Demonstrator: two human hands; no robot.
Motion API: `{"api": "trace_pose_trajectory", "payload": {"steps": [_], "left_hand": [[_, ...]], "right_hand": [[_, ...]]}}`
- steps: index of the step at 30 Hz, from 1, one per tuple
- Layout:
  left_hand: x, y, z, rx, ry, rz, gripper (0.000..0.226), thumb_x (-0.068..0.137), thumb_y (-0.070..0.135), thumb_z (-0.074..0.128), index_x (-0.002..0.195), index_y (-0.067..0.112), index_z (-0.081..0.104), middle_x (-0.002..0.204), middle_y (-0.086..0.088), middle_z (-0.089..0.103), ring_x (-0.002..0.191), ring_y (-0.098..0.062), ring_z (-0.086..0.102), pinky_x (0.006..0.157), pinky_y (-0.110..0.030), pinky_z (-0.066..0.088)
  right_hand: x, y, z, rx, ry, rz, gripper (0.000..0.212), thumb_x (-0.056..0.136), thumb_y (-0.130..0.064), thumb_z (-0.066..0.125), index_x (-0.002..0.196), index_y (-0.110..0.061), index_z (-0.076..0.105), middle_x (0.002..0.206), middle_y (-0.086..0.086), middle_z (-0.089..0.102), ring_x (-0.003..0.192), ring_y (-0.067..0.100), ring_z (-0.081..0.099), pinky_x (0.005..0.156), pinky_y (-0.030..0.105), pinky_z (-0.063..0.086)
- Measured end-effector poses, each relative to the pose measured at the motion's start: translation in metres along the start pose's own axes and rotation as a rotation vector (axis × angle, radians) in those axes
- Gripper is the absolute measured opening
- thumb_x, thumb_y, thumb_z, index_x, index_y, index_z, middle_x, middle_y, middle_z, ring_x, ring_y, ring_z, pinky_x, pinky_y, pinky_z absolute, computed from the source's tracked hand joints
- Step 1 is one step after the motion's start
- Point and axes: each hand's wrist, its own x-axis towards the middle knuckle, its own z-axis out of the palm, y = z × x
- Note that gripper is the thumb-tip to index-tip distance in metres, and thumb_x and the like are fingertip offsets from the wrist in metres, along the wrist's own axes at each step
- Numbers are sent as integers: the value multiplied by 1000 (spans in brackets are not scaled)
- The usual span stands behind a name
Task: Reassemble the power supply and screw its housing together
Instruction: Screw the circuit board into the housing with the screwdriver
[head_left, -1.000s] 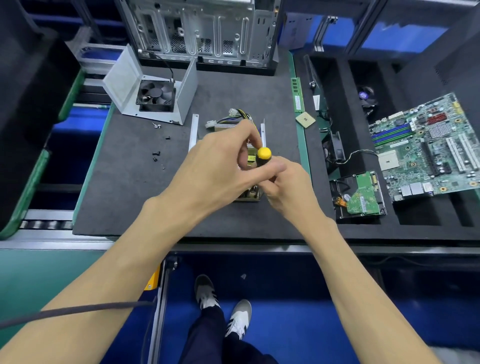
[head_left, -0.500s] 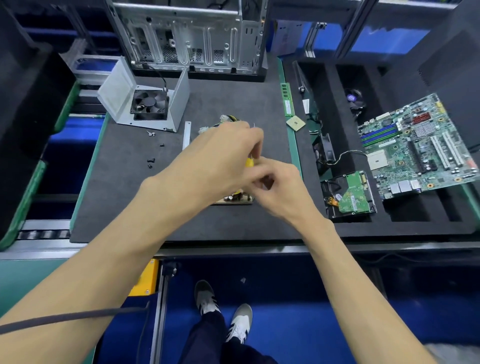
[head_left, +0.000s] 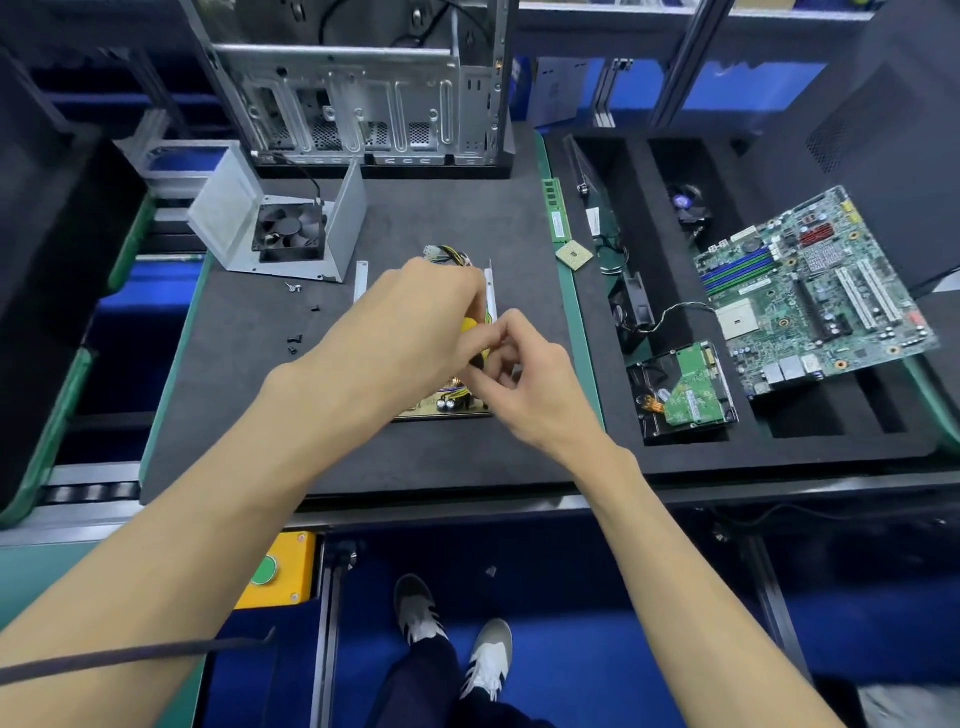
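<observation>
Dark mat (head_left: 415, 457), hands (head_left: 467, 348) gripping screwdriver (head_left: 470, 327)

— What surfaces are in front of you?
— Your mat (head_left: 426, 218) looks matt, dark foam; the housing cover (head_left: 228, 208) at its far-left corner is dull grey metal.
— And the screwdriver (head_left: 470, 327)?
— Glossy yellow plastic cap.

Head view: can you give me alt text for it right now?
Both hands, left hand and right hand, grip a yellow-and-black-handled screwdriver over the open power supply circuit board on the dark foam mat; its grey metal fan cover sits apart.
</observation>
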Motion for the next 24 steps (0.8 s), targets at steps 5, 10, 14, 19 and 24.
{"api": "trace_pose_trajectory", "payload": {"steps": [5,10,14,19,24], "left_hand": [[0,2,-6,-35,-121,168,21,90,15,63,110,19,64,103,2,57,93,-21,54,82,-39,46],[1,8,-1,53,-8,-48,31,92,49,63,91,18,56,85,0,59,80,-31,61,67,-37,46],[4,10,-7,45,-138,148,15,91,8,58,97,19,67,97,3,53,92,-26,57,73,-35,40],[6,12,-3,41,-86,34,35,86,46,68,106,22,53,96,0,60,89,-29,60,74,-40,48],[13,12,-6,65,-128,68,10,88,24,66,90,24,56,90,2,59,93,-29,59,67,-34,40]], "right_hand": [[-1,-2,-6,37,-25,-8,13,89,-27,61,96,-34,52,62,-2,57,53,12,37,56,30,39],[1,3,-6,21,39,32,33,87,-26,75,82,-27,43,56,-13,48,53,11,39,54,27,37],[0,1,-8,56,15,-25,11,87,-35,60,90,-39,50,57,-8,52,52,12,38,56,26,39],[2,5,-10,76,44,15,21,82,-32,67,80,-38,47,59,-13,47,55,10,35,54,20,34],[5,6,-12,92,17,11,17,86,-41,66,94,-32,54,60,0,58,54,15,45,59,30,45]]}}
